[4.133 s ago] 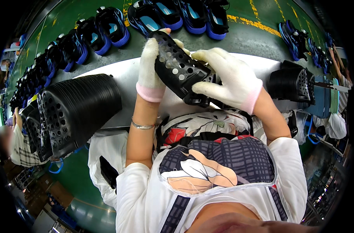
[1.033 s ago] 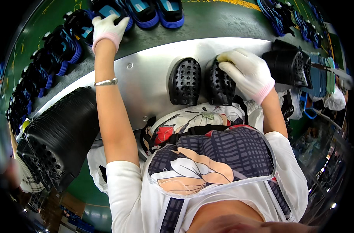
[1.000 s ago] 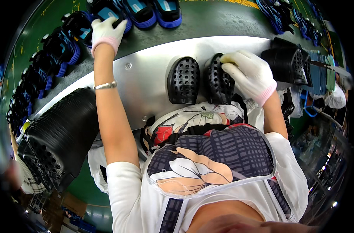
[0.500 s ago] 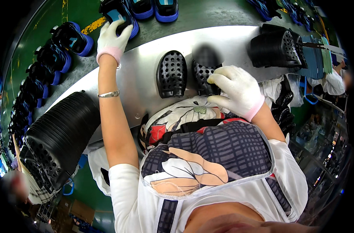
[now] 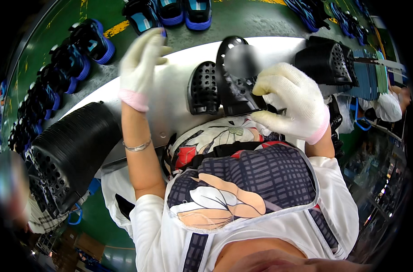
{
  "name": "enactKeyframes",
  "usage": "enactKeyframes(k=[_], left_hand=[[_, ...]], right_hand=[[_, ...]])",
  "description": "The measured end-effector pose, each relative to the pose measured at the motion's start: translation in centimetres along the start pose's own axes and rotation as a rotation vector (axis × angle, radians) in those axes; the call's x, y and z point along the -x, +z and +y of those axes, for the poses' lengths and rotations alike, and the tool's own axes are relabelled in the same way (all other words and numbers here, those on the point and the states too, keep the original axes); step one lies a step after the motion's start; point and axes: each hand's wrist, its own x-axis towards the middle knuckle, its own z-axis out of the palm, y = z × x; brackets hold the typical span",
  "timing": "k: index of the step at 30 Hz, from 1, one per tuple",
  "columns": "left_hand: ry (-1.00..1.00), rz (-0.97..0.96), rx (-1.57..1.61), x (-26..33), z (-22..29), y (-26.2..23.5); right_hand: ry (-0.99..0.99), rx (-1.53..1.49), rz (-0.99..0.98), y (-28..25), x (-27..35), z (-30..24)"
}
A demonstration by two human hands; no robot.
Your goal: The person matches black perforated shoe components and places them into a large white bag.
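Black perforated insert [image 5: 229,93] tilted up above the middle of the counter [image 5: 170,97], partly covered by a round blur. Held at its near right edge between thumb and curled fingers of the gloved right hand [image 5: 293,99]. Gloved left hand [image 5: 143,70] slightly blurred over the counter's far edge, fingers loosely apart. Second insert [image 5: 203,90] on the counter's middle; long stack [image 5: 75,147] of inserts at its left end, shorter stack [image 5: 317,61] at its right. Beyond its far edge, black-and-blue shoes [image 5: 92,43].
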Motion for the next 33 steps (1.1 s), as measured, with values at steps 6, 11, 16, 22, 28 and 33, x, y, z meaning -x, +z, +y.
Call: enactKeyframes(k=[6,11,16,22,28,33], left_hand=[[-0.187,-0.567,0.688,3.0,-0.1,2.9],[-0.038,-0.357,0.653,2.2,-1.5,1.5],[0.003,-0.049,0.637,2.1,-1.7,1.6],[0.015,-0.001,0.787,1.0,-2.1,1.1],[-0.128,0.022,0.486,-0.2,-2.8,-1.9],[0.232,0.267,-0.398,-1.3,-4.4,-3.7]], right_hand=[[-0.185,-0.006,0.040,1.3,-3.9,-1.9],[0.073,0.005,-0.004,3.7,-5.5,-1.0],[0.162,0.165,-0.006,6.2,-7.0,0.2],[0.083,0.185,0.020,7.8,-9.7,0.9],[0.160,0.004,-0.103,7.6,-12.8,1.4],[0.322,0.010,-0.184,7.3,-16.4,3.4]])
